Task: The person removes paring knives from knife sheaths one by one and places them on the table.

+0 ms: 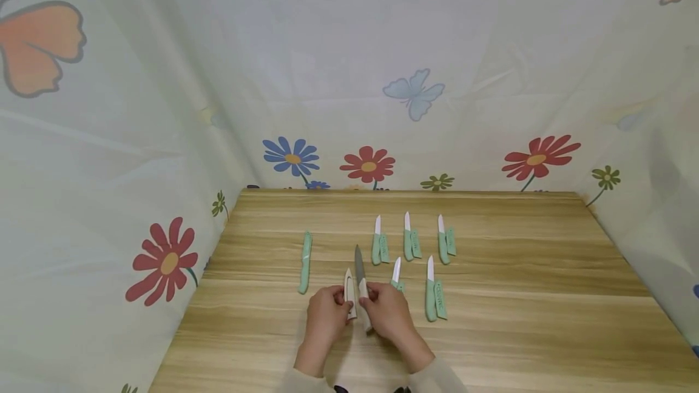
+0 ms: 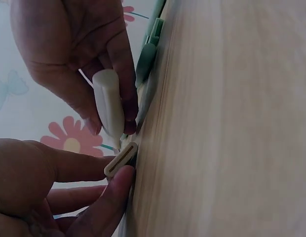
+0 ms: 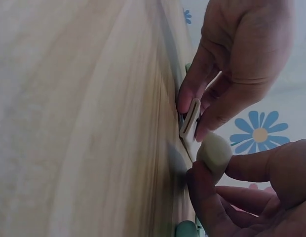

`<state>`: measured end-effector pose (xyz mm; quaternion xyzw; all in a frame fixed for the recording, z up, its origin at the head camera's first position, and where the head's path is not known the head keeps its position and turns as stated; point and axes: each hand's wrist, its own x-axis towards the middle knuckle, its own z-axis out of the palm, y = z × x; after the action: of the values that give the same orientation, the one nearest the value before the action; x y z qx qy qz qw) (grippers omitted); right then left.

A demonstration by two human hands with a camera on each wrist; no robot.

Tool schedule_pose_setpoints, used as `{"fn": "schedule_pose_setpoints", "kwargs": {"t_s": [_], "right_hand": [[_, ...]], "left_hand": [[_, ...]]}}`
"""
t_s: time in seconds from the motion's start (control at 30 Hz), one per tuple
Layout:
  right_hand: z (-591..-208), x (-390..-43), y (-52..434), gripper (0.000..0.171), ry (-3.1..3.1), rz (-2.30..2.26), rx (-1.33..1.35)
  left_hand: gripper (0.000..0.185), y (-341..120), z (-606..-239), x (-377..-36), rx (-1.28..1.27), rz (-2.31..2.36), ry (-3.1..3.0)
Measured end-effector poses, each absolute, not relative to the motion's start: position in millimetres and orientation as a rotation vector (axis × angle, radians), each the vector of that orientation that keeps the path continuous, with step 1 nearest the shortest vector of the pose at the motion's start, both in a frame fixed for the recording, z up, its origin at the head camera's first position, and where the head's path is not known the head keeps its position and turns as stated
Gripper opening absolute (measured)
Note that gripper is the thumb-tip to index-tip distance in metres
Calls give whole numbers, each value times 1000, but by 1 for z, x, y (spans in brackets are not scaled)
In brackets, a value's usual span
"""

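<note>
Between thumb and fingers, my left hand [image 1: 324, 315] pinches a cream knife sheath [image 1: 349, 282] with its tip pointing away from me. The slot at the sheath's near end [image 2: 122, 160] shows in the left wrist view. Just to the right, my right hand [image 1: 391, 313] holds a paring knife [image 1: 359, 264] by its cream handle [image 3: 214, 152]. Its dark grey blade is bare and points away, beside the sheath and apart from it. Nearest the right hand lies a green-handled knife [image 1: 396, 270], its handle partly hidden by that hand.
Several more green-handled knives with pale blades, such as one at the front right [image 1: 431, 293], lie on the wooden table [image 1: 535, 320], each beside a green sheath [image 1: 440, 301]. Left of the hands lies a green knife in its sheath [image 1: 305, 264]. Flower-printed sheeting [image 1: 327, 77] encloses the table.
</note>
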<state>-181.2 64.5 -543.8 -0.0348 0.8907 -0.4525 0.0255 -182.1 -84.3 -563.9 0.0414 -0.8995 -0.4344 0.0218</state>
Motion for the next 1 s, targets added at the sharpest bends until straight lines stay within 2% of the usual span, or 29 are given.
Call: {"fn": "schedule_pose_setpoints", "kwargs": {"t_s": [0.2,0.37,0.5,0.7,0.83,0.93,1.0], "right_hand": [[-546,-189,59,7,2852,-1300,-122],[-546,-193,55,3,2906,-1254,-119],[-545,-195,53,7,2932,-1218,-94],[-544,-197,51,22,2954,-1146,-73],[-545,-198,50,20,2982,-1099,-106],[-544,-199,49,18,2998,-1091,-116],[-544,-200,49,18,3008,-1089,-124]], "left_hand": [[19,-82,-566,-185,111,-1166,-2813],[18,-82,-566,-185,74,-1133,-2820],[18,-81,-565,-185,57,-1133,-2827],[23,-79,-564,-184,54,-1132,-2839],[26,-79,-564,-184,46,-1112,-2833],[11,-78,-563,-184,15,-1090,-2832],[10,-78,-564,-184,-12,-1067,-2832]]}}
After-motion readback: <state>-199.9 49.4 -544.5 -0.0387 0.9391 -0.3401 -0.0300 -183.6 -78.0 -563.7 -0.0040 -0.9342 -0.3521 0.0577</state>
